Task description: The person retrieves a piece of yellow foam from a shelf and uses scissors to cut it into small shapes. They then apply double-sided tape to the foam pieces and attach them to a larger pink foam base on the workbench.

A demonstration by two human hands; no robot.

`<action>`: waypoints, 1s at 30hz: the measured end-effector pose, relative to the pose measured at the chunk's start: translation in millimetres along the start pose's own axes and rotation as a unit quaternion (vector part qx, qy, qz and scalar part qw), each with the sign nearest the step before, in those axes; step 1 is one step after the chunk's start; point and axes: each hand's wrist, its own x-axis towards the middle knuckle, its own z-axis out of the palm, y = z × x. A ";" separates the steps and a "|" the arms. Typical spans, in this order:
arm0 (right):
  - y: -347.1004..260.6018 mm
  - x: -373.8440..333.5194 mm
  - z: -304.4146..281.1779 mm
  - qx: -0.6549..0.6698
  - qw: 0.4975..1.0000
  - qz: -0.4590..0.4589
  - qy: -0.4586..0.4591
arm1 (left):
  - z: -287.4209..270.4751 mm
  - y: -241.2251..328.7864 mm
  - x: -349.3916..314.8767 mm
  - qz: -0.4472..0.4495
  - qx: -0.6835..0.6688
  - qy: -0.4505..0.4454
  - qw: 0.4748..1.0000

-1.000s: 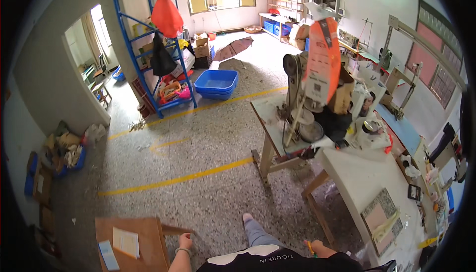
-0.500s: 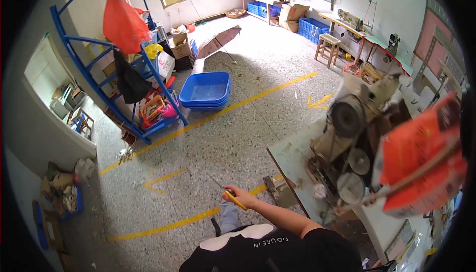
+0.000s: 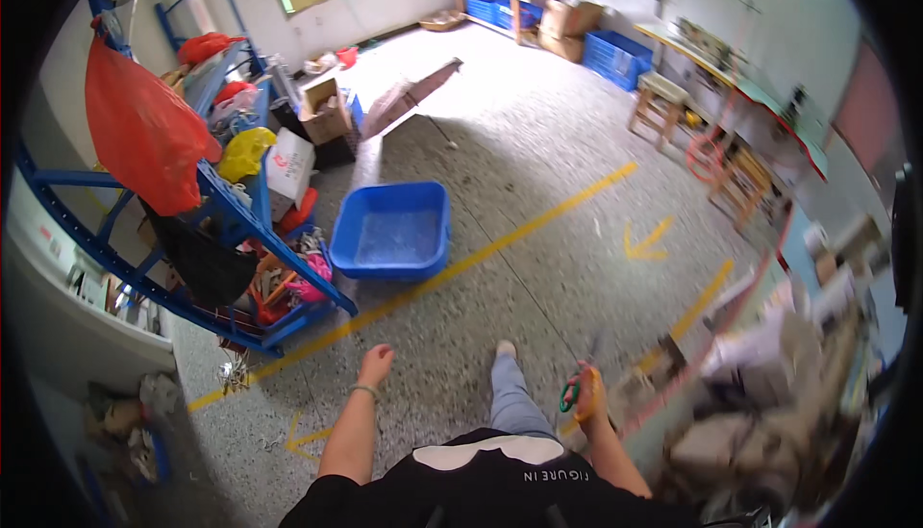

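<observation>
Blue metal shelves stood on the person's left, and a blue plastic tub sat on the speckled floor beside a yellow line. The left hand hung loose over the floor with its fingers softly curled, holding nothing. The right hand was closed around small scissors with green and orange handles, low and near the person's right leg.

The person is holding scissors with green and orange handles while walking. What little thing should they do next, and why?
Probably lower the right hand and keep the green-and-orange-handled scissors pointed at the speckled grey floor. The scissors are gripped in that hand beside the person's leg, mid-step, and the cluttered worktable at right is blurred. The left hand hangs empty.
</observation>
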 end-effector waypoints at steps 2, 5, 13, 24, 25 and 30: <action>-17.7 62.5 34.7 0.106 0.994 0.037 0.014 | 6.3 66.3 44.2 0.033 -0.055 -0.006 0.998; -63.7 174.2 70.6 0.077 0.987 0.078 -0.118 | 13.2 101.6 93.2 0.030 0.000 -0.057 0.998; -200.4 398.7 274.1 0.025 0.955 0.009 -0.294 | 21.4 -62.3 176.1 -0.234 0.246 -0.221 0.914; -244.8 720.8 325.9 -0.187 0.980 0.029 0.064 | 102.7 166.7 655.0 -0.102 0.164 -0.178 0.965; -213.8 765.4 299.0 -0.185 0.976 0.035 0.111 | 111.0 184.8 719.4 0.009 0.170 -0.138 0.976; -194.1 815.9 207.6 -0.268 0.854 0.342 0.287 | 166.0 493.3 954.0 0.085 -0.057 -0.130 0.986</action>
